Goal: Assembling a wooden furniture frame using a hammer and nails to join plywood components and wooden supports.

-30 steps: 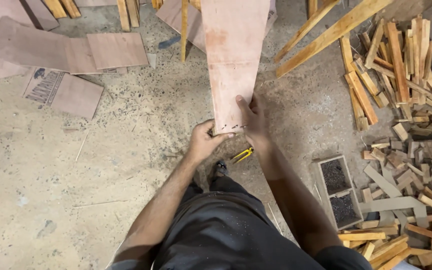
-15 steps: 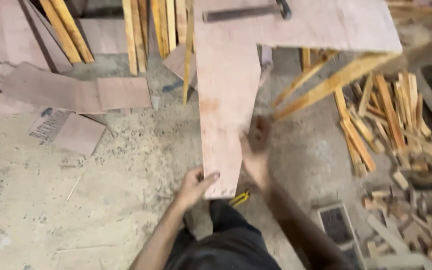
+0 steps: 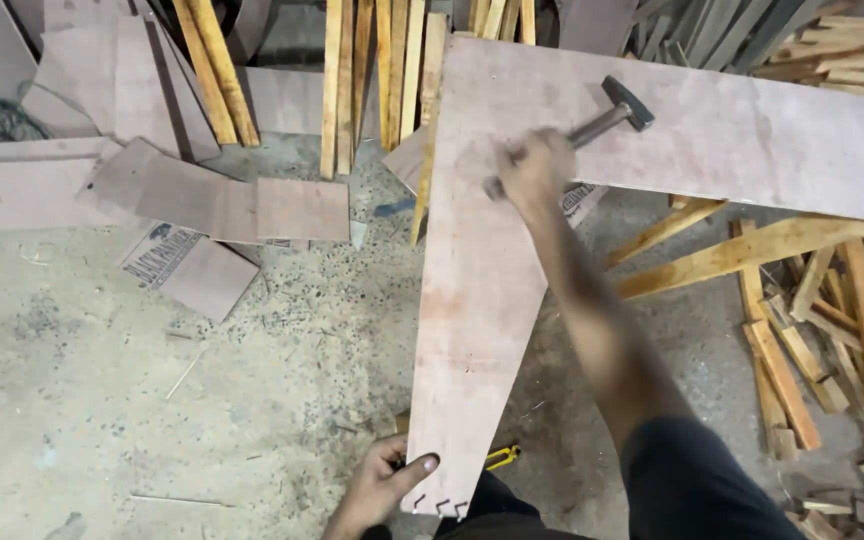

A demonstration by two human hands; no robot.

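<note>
Two hands, plywood strip, hammer: workshop floor, with hazards noted.

Left to right we list: loose plywood offcuts [image 3: 202, 205] on the dusty floor [image 3: 102, 400]; the left hand [image 3: 377, 490] pinching the near end of the long plywood strip [image 3: 477, 300], thumb on its face; a second plywood board [image 3: 712, 130] crossing its far end; the right hand [image 3: 532, 170], blurred, closed round a hammer [image 3: 577, 128] above that joint. We judge a glancing blow could shift the strip or jar the steadying thumb; scattered wooden slats [image 3: 812, 330] invite a stumble.
</note>
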